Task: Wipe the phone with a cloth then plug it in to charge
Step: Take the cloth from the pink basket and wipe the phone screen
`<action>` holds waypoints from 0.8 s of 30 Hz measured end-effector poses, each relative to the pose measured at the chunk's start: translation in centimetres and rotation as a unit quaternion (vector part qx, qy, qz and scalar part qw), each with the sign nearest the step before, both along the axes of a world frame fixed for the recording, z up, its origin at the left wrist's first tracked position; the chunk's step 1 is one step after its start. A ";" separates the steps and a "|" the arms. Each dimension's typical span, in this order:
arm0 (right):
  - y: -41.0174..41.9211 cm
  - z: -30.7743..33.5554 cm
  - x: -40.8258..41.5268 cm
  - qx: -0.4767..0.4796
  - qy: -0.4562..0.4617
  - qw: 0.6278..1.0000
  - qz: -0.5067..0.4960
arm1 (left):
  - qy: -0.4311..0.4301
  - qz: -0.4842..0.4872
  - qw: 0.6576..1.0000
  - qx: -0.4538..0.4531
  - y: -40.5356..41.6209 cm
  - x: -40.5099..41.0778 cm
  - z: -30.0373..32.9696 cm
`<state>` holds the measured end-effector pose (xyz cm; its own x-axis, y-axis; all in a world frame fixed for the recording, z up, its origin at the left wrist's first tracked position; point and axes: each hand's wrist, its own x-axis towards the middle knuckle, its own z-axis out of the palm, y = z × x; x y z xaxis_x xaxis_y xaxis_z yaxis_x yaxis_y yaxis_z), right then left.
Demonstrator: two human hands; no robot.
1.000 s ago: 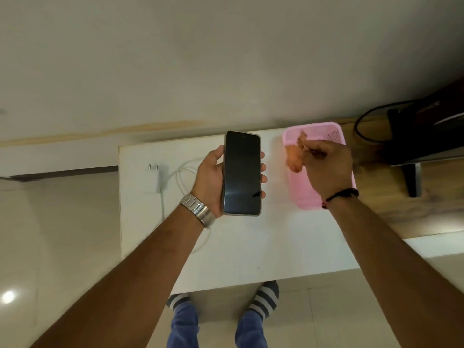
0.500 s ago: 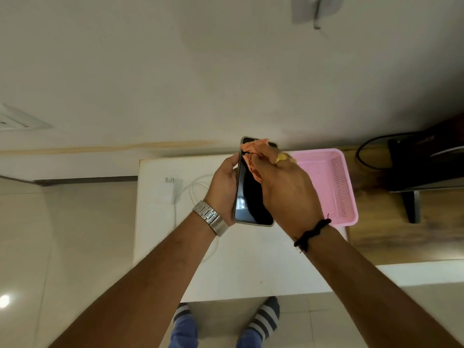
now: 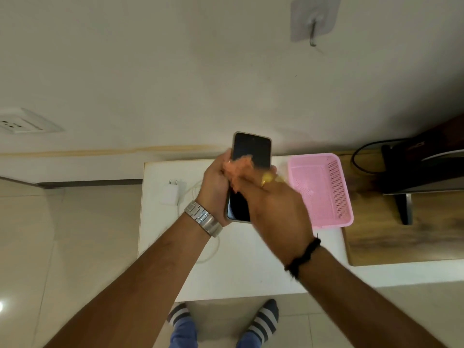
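Note:
My left hand [image 3: 213, 187] grips a black phone [image 3: 252, 150] by its edges and holds it upright above the white table [image 3: 241, 267]. Its dark screen faces me. My right hand [image 3: 278, 209] holds a small orange cloth [image 3: 237, 169] and presses it on the middle of the screen; the hand is blurred and covers the phone's lower right part. A white charger plug [image 3: 170, 193] lies on the table to the left, its white cable [image 3: 208, 257] curling under my left wrist.
A pink plastic basket [image 3: 344, 194] sits on the table's right side. A white wall socket [image 3: 22, 124] is on the wall at far left. A dark monitor stand and black cable [image 3: 401, 177] stand on a wooden surface at right. A wall hook [image 3: 313, 21] hangs above.
My right hand took the orange cloth out of the pink basket, brought it to the phone's top and has since slid it down to the middle of the screen. The view tilted upward.

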<state>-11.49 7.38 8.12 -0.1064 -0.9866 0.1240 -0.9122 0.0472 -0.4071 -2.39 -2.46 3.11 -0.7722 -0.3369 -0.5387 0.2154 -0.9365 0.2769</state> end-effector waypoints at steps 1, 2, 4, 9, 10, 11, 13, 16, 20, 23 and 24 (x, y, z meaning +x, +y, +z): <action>1.4 0.0 0.6 0.013 0.014 0.999 0.031 | -0.009 -0.002 1.000 -0.010 -0.1 0.1 0.1; 2.1 0.0 0.5 0.024 0.018 0.998 0.057 | -0.019 -0.008 1.000 -0.018 0.0 0.2 0.2; 0.9 0.6 -1.3 0.043 0.042 0.996 0.064 | -0.033 -0.023 0.999 -0.005 1.1 0.3 0.5; -3.6 2.6 -3.1 -0.028 -0.061 0.995 -0.075 | -0.001 -0.035 0.999 -0.005 2.4 0.3 0.7; -2.6 2.4 -2.0 -0.016 -0.057 0.997 -0.059 | -0.006 -0.011 1.000 -0.003 2.1 0.3 1.0; -1.0 2.2 -0.7 0.007 -0.038 0.999 -0.030 | -0.015 0.012 1.000 -0.003 1.9 0.3 1.1; 1.7 2.0 0.8 0.034 0.000 0.999 0.025 | -0.036 0.017 0.999 -0.009 2.0 0.3 1.0; -0.4 3.2 -1.2 0.007 -0.015 1.000 -0.013 | 0.002 -0.001 1.000 -0.001 3.3 0.3 0.6; -3.0 3.6 -1.3 -0.012 -0.066 0.996 -0.058 | -0.007 0.006 1.000 0.001 3.0 0.7 0.9; 0.7 2.9 1.7 0.028 -0.013 0.999 0.020 | -0.056 0.035 0.998 -0.002 1.9 1.0 0.8; 1.1 2.9 1.5 0.024 -0.006 0.999 0.038 | -0.059 0.030 0.998 -0.003 1.9 1.1 0.8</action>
